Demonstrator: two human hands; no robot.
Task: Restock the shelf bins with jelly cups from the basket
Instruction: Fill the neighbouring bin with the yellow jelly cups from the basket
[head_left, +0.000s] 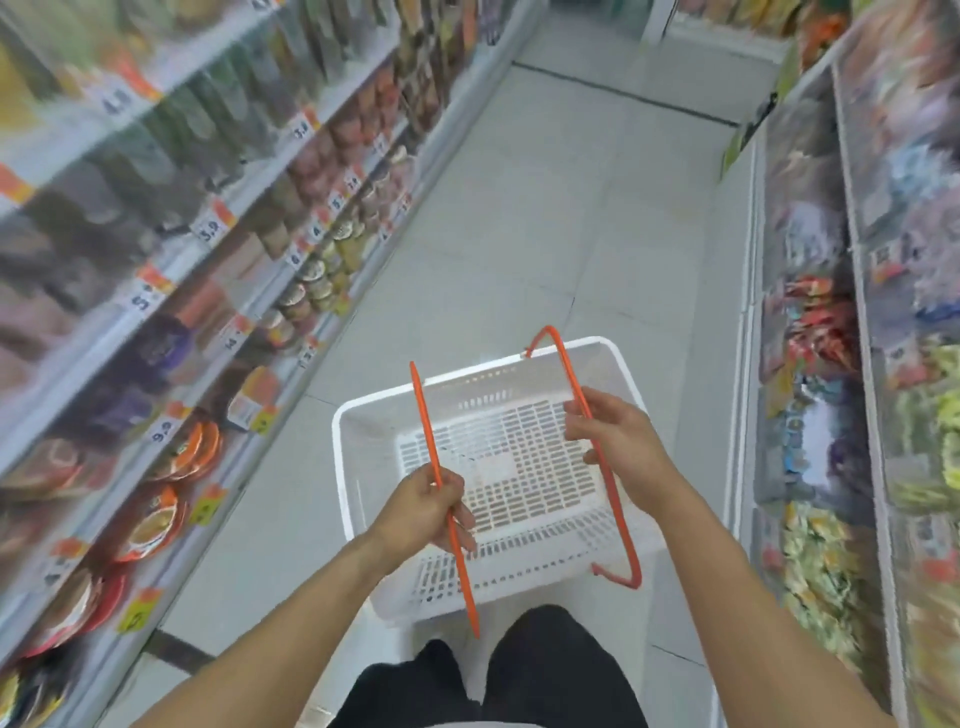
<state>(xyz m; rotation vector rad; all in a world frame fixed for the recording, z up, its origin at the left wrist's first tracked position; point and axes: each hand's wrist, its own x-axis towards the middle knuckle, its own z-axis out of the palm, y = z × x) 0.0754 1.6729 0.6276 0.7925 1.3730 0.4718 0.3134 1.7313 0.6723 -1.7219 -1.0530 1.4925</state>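
A white plastic basket (363, 467) with slotted walls and floor hangs in front of me above the aisle floor. No jelly cups show inside it; I see only its bare slotted bottom. My left hand (426, 509) grips the left orange handle (423, 410). My right hand (618, 441) holds the right orange handle (623, 530), fingers curled round the bar. The two handles are spread apart over the basket's opening. No shelf bins with jelly cups can be made out in the blurred shelves.
Shelves of packaged food with price tags (210, 228) line the left side. On the right stand shelves of bagged snacks (821, 545). A light tiled floor (545, 208) runs ahead between them. My dark trousers (545, 670) show below the basket.
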